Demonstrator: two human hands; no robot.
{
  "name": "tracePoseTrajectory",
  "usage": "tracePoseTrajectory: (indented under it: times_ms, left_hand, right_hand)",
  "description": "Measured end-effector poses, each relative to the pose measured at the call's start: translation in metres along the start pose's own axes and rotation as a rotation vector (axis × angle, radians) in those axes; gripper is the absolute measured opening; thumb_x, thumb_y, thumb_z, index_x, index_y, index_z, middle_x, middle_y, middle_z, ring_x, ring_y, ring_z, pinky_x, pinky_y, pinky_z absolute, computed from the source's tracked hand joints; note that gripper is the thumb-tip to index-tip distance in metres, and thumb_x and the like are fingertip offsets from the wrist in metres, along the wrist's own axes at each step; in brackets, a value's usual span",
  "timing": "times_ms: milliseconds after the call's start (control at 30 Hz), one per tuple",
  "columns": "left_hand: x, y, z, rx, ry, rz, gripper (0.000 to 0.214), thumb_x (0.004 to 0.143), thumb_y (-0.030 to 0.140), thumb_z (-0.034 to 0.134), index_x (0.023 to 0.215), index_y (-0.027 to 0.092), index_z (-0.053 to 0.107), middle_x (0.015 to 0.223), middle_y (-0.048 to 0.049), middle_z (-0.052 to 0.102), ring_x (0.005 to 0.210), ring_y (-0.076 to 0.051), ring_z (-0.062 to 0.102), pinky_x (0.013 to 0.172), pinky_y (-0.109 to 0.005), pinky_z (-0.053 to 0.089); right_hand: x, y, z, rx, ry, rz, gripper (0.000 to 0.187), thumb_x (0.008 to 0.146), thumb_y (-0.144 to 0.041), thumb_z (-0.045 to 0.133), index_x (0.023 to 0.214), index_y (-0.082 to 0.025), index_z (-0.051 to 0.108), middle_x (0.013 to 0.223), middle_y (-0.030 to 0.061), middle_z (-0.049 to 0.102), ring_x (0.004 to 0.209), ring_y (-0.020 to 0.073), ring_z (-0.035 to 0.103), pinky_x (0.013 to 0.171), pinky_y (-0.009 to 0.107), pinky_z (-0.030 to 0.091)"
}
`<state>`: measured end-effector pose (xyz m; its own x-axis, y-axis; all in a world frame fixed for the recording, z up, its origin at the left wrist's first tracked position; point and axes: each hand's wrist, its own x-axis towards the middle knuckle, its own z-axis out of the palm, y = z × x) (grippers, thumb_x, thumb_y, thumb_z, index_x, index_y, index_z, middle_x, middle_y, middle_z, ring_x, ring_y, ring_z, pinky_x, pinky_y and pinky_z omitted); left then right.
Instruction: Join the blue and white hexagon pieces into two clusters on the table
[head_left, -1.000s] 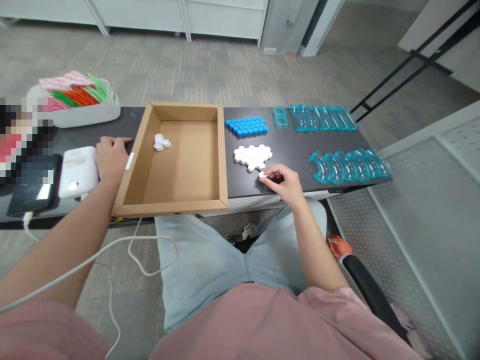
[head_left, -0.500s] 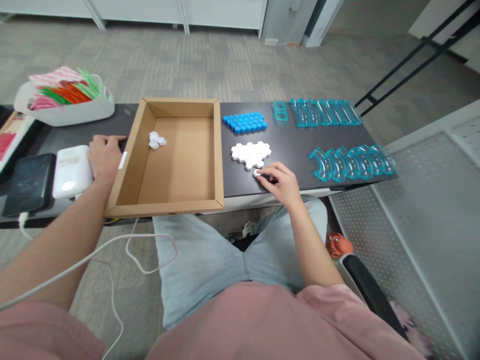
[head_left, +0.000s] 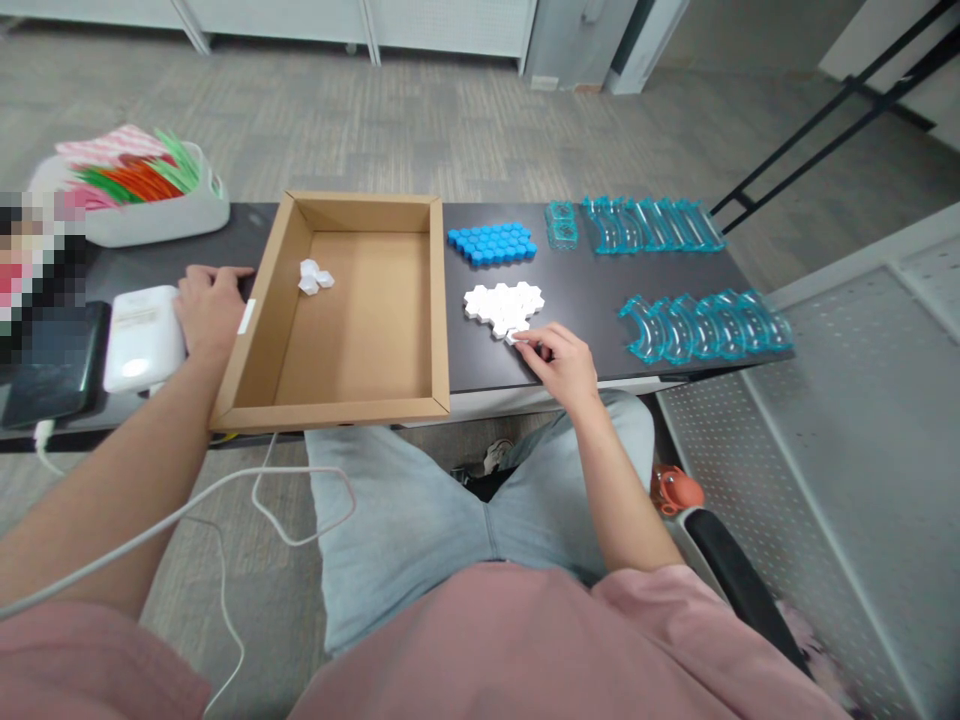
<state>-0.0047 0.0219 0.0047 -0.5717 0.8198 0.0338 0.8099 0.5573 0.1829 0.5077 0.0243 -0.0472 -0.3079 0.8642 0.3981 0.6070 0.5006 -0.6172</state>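
Observation:
My right hand (head_left: 559, 362) rests on the dark table (head_left: 585, 290) near its front edge, fingers pinched on a small white hexagon piece (head_left: 514, 339) at the near edge of a cluster of white hexagon pieces (head_left: 502, 305). My left hand (head_left: 210, 308) lies with curled fingers on the table, touching the left wall of an open cardboard box (head_left: 442, 300). Inside the box lie a few white hexagon pieces (head_left: 314, 278). A cluster of blue hexagon pieces (head_left: 491, 243) sits behind the white cluster.
Two rows of clear teal curved track pieces (head_left: 652, 224) (head_left: 701, 326) lie on the table's right. A white device (head_left: 142, 338) and a dark phone (head_left: 49, 365) sit left of my left hand, a white bin of coloured strips (head_left: 139, 195) behind. A white cable (head_left: 225, 500) hangs below.
My right hand has slid the white piece a little left and away, up against the white cluster. The left hand has stayed put.

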Motion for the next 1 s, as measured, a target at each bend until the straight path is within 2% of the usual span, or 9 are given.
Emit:
tracePoseTrajectory:
  times_ms: [367, 533, 700, 1000]
  left_hand:
    - [0.0002, -0.0007, -0.0011, -0.038, -0.021, 0.008, 0.07, 0.11, 0.034, 0.044, 0.172, 0.011, 0.067, 0.172, -0.029, 0.053, 0.156, -0.045, 0.048, 0.136, -0.06, 0.04]
    - [0.0014, -0.0029, -0.001, -0.026, -0.012, 0.019, 0.066, 0.113, 0.036, 0.044, 0.17, 0.014, 0.069, 0.171, -0.0287, 0.055, 0.154, -0.046, 0.051, 0.134, -0.062, 0.044]
    - [-0.0009, -0.0021, -0.0012, -0.037, -0.006, 0.025, 0.067, 0.113, 0.036, 0.043, 0.171, 0.014, 0.067, 0.173, -0.0287, 0.054, 0.157, -0.046, 0.049, 0.135, -0.062, 0.041]
    - [-0.0013, -0.003, -0.0001, -0.082, 0.011, 0.04, 0.067, 0.112, 0.036, 0.043, 0.169, 0.013, 0.069, 0.171, -0.0284, 0.056, 0.151, -0.044, 0.049, 0.134, -0.061, 0.04]
  right_hand:
    - [0.0024, -0.0018, 0.0015, -0.013, 0.0, 0.028, 0.023, 0.113, -0.033, 0.075, 0.123, -0.03, 0.095, 0.096, 0.005, 0.078, 0.072, 0.0207, 0.058, 0.076, 0.036, 0.052]
    - [0.0019, -0.0011, 0.001, 0.013, 0.059, 0.043, 0.022, 0.107, -0.032, 0.077, 0.127, -0.029, 0.088, 0.101, 0.0037, 0.078, 0.068, 0.0202, 0.056, 0.078, 0.039, 0.057]
    - [0.0025, -0.0008, 0.0017, -0.001, 0.107, 0.055, 0.031, 0.099, -0.027, 0.079, 0.13, -0.027, 0.081, 0.115, 0.0059, 0.08, 0.067, 0.0193, 0.057, 0.083, 0.041, 0.061]
    - [0.0019, 0.002, 0.0037, -0.014, 0.08, 0.05, 0.037, 0.096, -0.025, 0.078, 0.133, -0.026, 0.078, 0.115, 0.0065, 0.082, 0.069, 0.0209, 0.058, 0.082, 0.042, 0.061]
